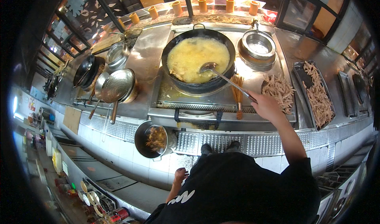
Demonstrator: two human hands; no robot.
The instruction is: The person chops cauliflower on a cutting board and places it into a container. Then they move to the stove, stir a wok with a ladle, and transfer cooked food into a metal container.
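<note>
My right hand [266, 105] is closed around the handle of a metal ladle [230, 82]. The ladle's bowl dips into bubbling yellow oil [199, 56] inside a large black wok [204, 86]. Pale food pieces [177, 73] show at the oil's lower left edge. Beneath the ladle handle lies a bamboo brush [237, 90]. Right of my right hand is a heap of pale chicken feet [278, 90], its container mostly hidden. My left hand [181, 174] hangs low by my side, fingers loosely bent, with nothing visible in it.
A deep metal pot [139, 139] of browned chicken feet stands below the counter. A long tray [297, 68] holds more pale ones at right. Perforated strainers [117, 86] rest at left, handles jutting over the edge. Behind the wok's right side sits a metal pot [259, 53].
</note>
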